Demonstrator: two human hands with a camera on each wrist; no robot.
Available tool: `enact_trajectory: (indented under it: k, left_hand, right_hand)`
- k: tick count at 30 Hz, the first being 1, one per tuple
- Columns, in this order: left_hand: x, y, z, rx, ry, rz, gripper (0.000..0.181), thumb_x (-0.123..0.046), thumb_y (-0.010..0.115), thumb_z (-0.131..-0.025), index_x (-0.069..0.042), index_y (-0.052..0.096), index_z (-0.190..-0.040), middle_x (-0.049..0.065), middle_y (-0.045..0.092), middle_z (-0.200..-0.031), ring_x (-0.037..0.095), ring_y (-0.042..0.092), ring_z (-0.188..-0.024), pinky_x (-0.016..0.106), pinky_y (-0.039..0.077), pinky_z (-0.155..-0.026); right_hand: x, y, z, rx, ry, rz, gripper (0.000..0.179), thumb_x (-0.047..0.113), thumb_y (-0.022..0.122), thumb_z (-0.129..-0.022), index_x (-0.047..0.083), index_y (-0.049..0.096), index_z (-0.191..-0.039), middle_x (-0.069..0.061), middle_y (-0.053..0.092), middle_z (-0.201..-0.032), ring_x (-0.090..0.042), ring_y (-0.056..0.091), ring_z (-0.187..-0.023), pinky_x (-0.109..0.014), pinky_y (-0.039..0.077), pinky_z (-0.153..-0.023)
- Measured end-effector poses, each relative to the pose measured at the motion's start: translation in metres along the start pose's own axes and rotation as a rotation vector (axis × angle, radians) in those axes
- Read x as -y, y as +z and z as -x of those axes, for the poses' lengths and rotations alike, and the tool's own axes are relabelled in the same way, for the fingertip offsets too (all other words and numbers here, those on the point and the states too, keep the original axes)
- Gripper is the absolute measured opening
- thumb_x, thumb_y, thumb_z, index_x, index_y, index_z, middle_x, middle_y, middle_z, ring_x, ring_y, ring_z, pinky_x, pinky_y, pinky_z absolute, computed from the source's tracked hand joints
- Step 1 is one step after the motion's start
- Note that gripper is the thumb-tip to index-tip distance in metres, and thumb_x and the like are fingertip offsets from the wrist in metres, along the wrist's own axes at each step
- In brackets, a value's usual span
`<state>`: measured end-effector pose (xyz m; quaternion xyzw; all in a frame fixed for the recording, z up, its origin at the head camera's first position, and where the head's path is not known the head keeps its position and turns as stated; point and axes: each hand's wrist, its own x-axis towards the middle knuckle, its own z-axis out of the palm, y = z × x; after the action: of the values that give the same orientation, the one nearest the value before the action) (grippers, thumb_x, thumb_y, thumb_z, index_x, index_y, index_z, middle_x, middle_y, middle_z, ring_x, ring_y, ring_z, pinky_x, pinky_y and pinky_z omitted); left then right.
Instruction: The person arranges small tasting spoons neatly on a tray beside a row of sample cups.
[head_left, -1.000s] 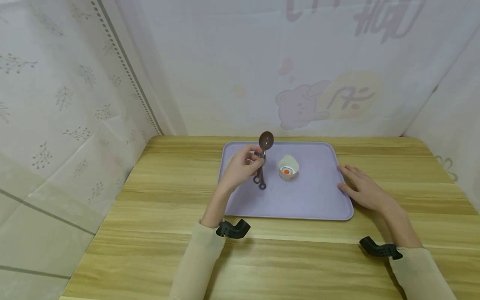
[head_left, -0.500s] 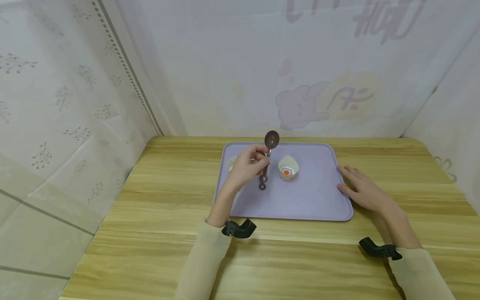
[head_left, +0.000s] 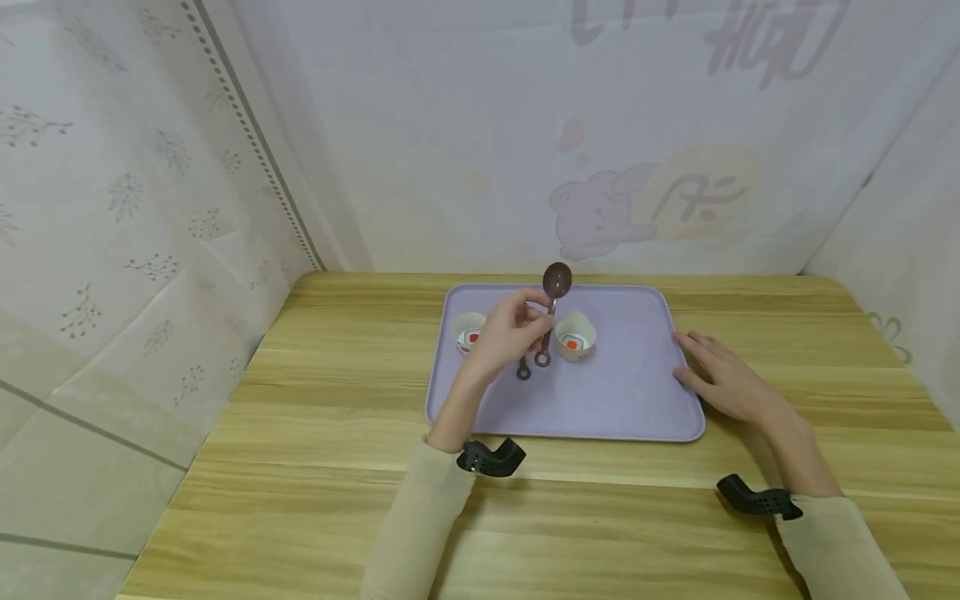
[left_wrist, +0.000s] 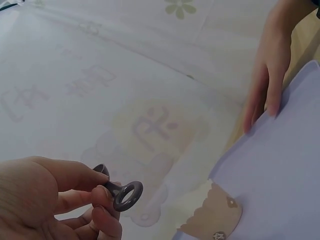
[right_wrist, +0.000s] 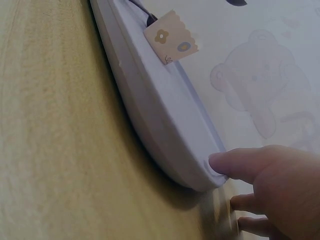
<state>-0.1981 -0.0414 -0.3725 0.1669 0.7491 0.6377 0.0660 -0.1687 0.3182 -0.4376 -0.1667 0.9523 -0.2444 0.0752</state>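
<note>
My left hand [head_left: 508,337] pinches the handle of a dark brown measuring spoon [head_left: 557,281] over the tray. The bowl points up and away, and in the left wrist view the ring end [left_wrist: 137,192] sticks out past the fingers. Below it on the lilac tray [head_left: 615,408] lies a second brown spoon [head_left: 523,372], mostly hidden by the hand. To the right of the held spoon stands a paper baking cup [head_left: 575,350] with an orange-marked piece inside. My right hand [head_left: 723,375] rests at the tray's right edge, its fingers extended and thumb on the rim.
A second paper cup [head_left: 467,323], with a red-marked piece in it, stands at the tray's left side, partly behind my left hand. The tray lies on a wooden table [head_left: 337,400]. Printed cloth [head_left: 450,167] hangs behind the table.
My left hand has carried the spoon to the right, toward the cup with the orange-marked piece. The left cup has come out from behind the hand. My right hand stays at the rim.
</note>
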Motion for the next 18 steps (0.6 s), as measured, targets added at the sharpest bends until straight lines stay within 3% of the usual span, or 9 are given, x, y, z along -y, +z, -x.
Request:
enact_trajectory:
  k: [12, 18]
  left_hand:
    - [0.002, 0.017, -0.004, -0.012, -0.029, -0.034, 0.026, -0.004, 0.062, -0.096, -0.002, 0.06, -0.122, 0.008, 0.066, -0.087, 0.012, 0.057, -0.058, 0.045, 0.054, -0.065]
    - [0.003, 0.022, -0.005, -0.01, -0.033, -0.016, 0.025, -0.004, 0.062, -0.097, -0.001, 0.06, -0.121, 0.008, 0.065, -0.089, 0.012, 0.057, -0.058, 0.043, 0.053, -0.063]
  right_hand:
    - [-0.003, 0.001, 0.0, 0.002, 0.0, 0.001, 0.071, 0.038, 0.055, -0.104, 0.0, 0.026, -0.158, -0.037, 0.016, -0.158, -0.058, 0.01, -0.144, -0.073, 0.014, -0.111]
    - [-0.002, 0.001, 0.0, 0.002, 0.007, 0.001, 0.071, 0.039, 0.054, -0.104, 0.001, 0.026, -0.158, -0.037, 0.016, -0.158, -0.058, 0.01, -0.144, -0.073, 0.014, -0.111]
